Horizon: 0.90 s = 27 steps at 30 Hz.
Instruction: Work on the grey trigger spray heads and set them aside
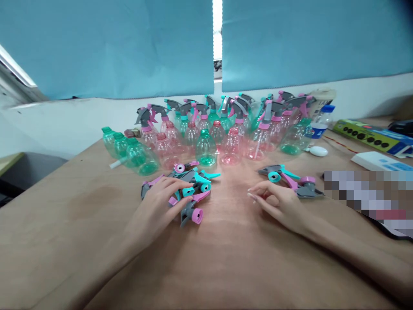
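Observation:
My left hand [161, 200] hovers over a heap of trigger spray heads [194, 216] in grey, pink and turquoise. Its thumb and forefinger are apart, and a turquoise collar [188, 191] shows in the gap; contact with it is unclear. Curved and slightly spread, the fingers of my right hand [277, 202] hold nothing. Just behind that hand lies a smaller group of spray heads [306, 187]. In front of the rows of bottles stand an open green bottle [205, 148] and an open pink bottle [230, 148].
Pink and green bottles fill the table's back, several with a spray head such as this pink-collared one [263, 122]. Open green bottles [132, 153] stand at left. On the right are a white oval object [318, 151], a yellow-green box [364, 135] and a white device [380, 162].

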Each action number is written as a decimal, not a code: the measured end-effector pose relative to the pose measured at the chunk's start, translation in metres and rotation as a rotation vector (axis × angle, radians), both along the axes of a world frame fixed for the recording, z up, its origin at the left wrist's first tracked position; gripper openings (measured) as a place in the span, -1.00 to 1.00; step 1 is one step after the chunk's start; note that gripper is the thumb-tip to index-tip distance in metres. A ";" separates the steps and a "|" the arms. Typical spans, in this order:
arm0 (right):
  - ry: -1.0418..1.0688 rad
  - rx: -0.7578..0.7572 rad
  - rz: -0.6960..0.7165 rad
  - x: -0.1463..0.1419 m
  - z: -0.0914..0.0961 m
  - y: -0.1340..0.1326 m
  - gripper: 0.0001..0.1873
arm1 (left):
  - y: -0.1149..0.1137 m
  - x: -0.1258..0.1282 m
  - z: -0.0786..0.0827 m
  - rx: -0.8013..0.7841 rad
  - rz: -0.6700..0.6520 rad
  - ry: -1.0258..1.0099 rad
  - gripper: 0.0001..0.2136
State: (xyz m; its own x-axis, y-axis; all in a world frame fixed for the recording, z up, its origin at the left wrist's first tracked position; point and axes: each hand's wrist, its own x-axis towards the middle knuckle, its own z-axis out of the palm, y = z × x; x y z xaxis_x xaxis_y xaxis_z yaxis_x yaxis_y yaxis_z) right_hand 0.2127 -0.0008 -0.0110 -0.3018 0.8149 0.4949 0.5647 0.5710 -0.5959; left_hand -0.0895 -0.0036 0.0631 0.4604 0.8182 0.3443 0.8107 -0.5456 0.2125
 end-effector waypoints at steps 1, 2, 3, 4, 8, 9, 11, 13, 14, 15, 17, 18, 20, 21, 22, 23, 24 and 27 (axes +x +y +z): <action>-0.016 0.022 -0.004 0.002 0.002 0.000 -0.86 | 0.003 0.005 -0.002 0.015 -0.014 0.002 -0.73; -0.033 0.044 -0.006 0.005 0.004 0.001 -0.87 | 0.007 0.009 -0.004 0.038 -0.023 0.008 -0.72; -0.049 0.064 -0.010 0.008 0.007 0.000 -0.87 | 0.012 0.014 -0.007 0.062 -0.022 0.019 -0.71; -0.063 0.083 -0.017 0.012 0.010 -0.001 -0.87 | 0.017 0.018 -0.010 0.076 -0.012 0.039 -0.68; -0.137 0.114 -0.087 0.036 0.022 -0.009 -0.86 | 0.036 0.034 -0.019 0.011 0.005 0.193 -0.63; -0.159 0.114 -0.119 0.045 0.024 -0.011 -0.85 | 0.038 0.037 -0.020 -0.007 -0.006 0.222 -0.65; -0.193 0.102 -0.203 0.065 0.026 -0.013 -0.83 | 0.038 0.041 -0.020 -0.003 -0.029 0.247 -0.70; -0.231 0.045 -0.297 0.086 0.025 -0.012 -0.74 | 0.035 0.043 -0.018 0.036 -0.048 0.255 -0.73; -0.265 0.014 -0.327 0.097 0.022 -0.011 -0.68 | 0.033 0.044 -0.016 0.057 -0.059 0.260 -0.74; -0.307 -0.002 -0.335 0.106 0.019 -0.009 -0.59 | 0.031 0.045 -0.014 0.075 -0.072 0.266 -0.75; -0.392 -0.017 -0.319 0.120 0.010 -0.007 -0.39 | 0.029 0.050 -0.011 0.088 -0.106 0.264 -0.77; -0.429 -0.029 -0.306 0.124 0.006 -0.007 -0.30 | 0.029 0.054 -0.009 0.085 -0.122 0.251 -0.77; -0.482 -0.065 -0.280 0.126 0.000 -0.007 -0.20 | 0.029 0.067 -0.005 0.070 -0.147 0.217 -0.77; -0.489 -0.080 -0.271 0.125 -0.003 -0.008 -0.20 | 0.030 0.076 -0.004 0.056 -0.161 0.202 -0.77; -0.487 -0.093 -0.264 0.123 -0.004 -0.009 -0.22 | 0.032 0.087 -0.003 0.038 -0.183 0.192 -0.78; -0.476 -0.101 -0.257 0.120 -0.005 -0.010 -0.27 | 0.035 0.099 -0.002 0.010 -0.216 0.190 -0.78; -0.463 -0.106 -0.249 0.117 -0.005 -0.011 -0.32 | 0.038 0.113 -0.003 -0.017 -0.266 0.179 -0.78; -0.437 -0.106 -0.220 0.111 -0.004 -0.015 -0.44 | 0.052 0.156 -0.011 -0.094 -0.390 0.169 -0.75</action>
